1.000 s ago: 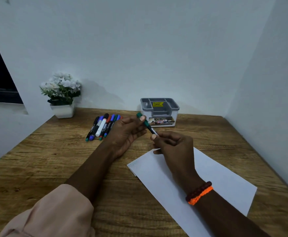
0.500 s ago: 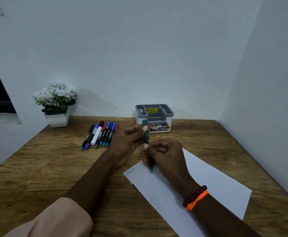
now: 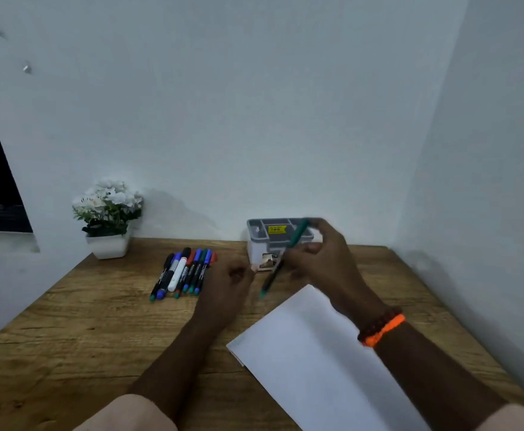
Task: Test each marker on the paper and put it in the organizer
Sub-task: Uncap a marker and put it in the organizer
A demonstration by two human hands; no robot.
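1. A green marker is held tilted in the right hand, its upper end raised in front of the organizer and its lower end pointing down toward the table; the marker is blurred, so it cannot be told whether it is capped
2. The fingers of the right hand are curled round the marker's upper half, which is gripped between thumb and fingers; an orange band and a dark beaded bracelet are worn on that wrist
3. The left hand is seen just left of the marker's lower end, its fingers loosely curled; whether anything is held in it cannot be told
4. The grey-rimmed organizer, with a yellow label inside, is set against the back wall, partly hidden by the right hand
5. A white sheet of paper is laid at an angle on the table, under the right forearm and near the marker's lower tip, but not touched by it
6. A row of markers is laid side by side on the table, left of the left hand, with blue, green, black, red and white barrels or caps
7. A white pot of white flowers is placed at the table's far left corner, well apart from the organizer
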